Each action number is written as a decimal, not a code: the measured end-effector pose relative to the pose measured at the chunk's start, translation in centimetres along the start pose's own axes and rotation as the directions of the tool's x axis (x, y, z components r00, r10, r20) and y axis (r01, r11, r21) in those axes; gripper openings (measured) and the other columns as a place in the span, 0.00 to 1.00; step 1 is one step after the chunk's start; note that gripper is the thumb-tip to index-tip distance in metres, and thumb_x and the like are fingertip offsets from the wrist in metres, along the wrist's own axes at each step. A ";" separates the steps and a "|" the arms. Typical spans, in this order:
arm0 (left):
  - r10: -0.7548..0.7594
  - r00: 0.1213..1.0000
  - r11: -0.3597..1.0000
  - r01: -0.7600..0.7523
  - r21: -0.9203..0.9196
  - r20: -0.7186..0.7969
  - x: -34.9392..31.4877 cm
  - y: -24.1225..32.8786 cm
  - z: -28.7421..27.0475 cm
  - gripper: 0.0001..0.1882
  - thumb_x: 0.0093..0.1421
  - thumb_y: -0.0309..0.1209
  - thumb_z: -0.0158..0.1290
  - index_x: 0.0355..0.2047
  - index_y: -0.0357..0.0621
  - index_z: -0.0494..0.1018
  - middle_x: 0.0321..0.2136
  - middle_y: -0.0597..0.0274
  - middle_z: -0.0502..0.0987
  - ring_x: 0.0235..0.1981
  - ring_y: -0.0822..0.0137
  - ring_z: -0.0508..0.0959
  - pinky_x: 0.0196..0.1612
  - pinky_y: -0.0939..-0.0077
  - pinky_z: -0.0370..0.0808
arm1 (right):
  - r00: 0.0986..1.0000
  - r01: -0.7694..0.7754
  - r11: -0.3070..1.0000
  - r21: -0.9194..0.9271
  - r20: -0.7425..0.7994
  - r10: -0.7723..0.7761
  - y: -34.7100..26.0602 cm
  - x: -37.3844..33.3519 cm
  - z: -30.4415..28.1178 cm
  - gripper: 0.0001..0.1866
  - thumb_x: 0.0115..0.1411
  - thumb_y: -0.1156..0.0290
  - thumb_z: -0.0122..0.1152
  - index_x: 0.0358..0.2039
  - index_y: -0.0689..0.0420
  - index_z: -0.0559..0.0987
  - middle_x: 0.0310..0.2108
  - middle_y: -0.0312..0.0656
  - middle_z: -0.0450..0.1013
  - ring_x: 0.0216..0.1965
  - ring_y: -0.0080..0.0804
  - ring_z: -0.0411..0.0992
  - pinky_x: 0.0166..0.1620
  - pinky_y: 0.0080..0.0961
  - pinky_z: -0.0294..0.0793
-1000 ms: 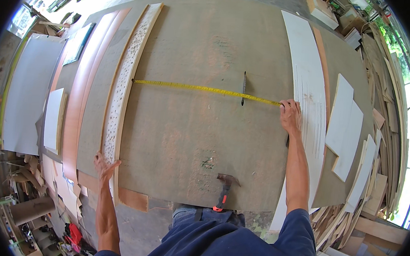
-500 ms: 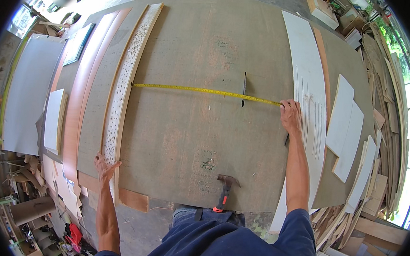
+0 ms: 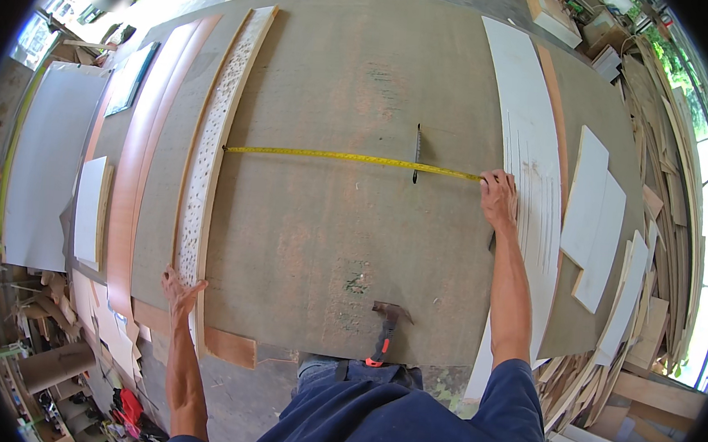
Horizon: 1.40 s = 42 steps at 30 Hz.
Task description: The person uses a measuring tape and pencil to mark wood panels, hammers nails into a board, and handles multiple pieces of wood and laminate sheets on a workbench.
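Note:
My left hand point(image 3: 181, 293) grips the near end of a long, narrow white speckled board point(image 3: 216, 121) with wooden edges, its thumb on the right side. A yellow tape measure point(image 3: 334, 156) stretches across the grey-brown tabletop from that board's right edge to a long white board point(image 3: 531, 151). There my right hand point(image 3: 499, 197) is closed on the tape measure at the board's left edge. Its fingers hide that end of the tape. A dark object shows partly beside my right wrist. A claw hammer point(image 3: 384, 331) with a black and red handle lies at the table's near edge.
A thin dark strip point(image 3: 418, 139) lies under the tape. Left are a pinkish-brown panel point(image 3: 138, 165) and a small white board point(image 3: 89, 211). White offcuts point(image 3: 597, 213) lie at the right, with stacked wood strips point(image 3: 671, 202) beyond the table.
The view has shifted slightly, so the table appears a little further left. Both hands keep their places on the board and the tape measure.

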<state>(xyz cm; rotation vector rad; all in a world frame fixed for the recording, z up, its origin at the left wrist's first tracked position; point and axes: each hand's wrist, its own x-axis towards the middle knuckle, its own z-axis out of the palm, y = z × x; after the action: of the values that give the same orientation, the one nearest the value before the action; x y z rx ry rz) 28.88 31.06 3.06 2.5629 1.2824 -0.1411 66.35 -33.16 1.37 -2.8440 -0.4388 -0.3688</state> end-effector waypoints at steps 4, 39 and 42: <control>-0.011 0.999 1.000 0.011 -0.001 -0.034 0.0 -0.8 0.3 0.62 0.34 0.40 0.72 0.65 0.27 0.49 0.63 0.31 0.54 0.65 0.40 0.55 0.66 0.56 0.56 | 1.000 -0.007 1.000 0.024 0.004 0.007 -0.4 0.1 0.2 0.07 0.60 0.68 0.57 0.39 0.50 0.78 0.42 0.38 0.69 0.47 0.40 0.66 0.43 0.43 0.72; -0.022 0.999 0.995 0.020 0.098 0.029 0.7 -0.5 0.2 0.65 0.36 0.50 0.71 0.66 0.28 0.48 0.65 0.34 0.53 0.67 0.42 0.50 0.68 0.58 0.51 | 0.998 -0.037 0.999 0.003 -0.044 0.037 -0.4 -1.2 0.6 0.09 0.61 0.69 0.57 0.42 0.53 0.79 0.44 0.39 0.68 0.51 0.41 0.64 0.45 0.46 0.69; 0.000 1.000 0.993 -0.003 0.115 0.026 0.8 -0.6 0.4 0.65 0.36 0.49 0.71 0.66 0.28 0.48 0.64 0.33 0.53 0.67 0.42 0.50 0.68 0.58 0.51 | 0.999 -0.031 0.999 -0.022 -0.043 0.030 -0.2 -1.3 0.8 0.09 0.61 0.69 0.57 0.42 0.54 0.79 0.44 0.39 0.68 0.51 0.41 0.65 0.45 0.45 0.69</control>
<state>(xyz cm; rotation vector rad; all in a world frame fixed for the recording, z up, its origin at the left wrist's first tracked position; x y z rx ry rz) 28.87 31.93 2.44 2.6496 1.2982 -0.2539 65.28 -33.04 0.28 -2.8557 -0.3843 -0.4298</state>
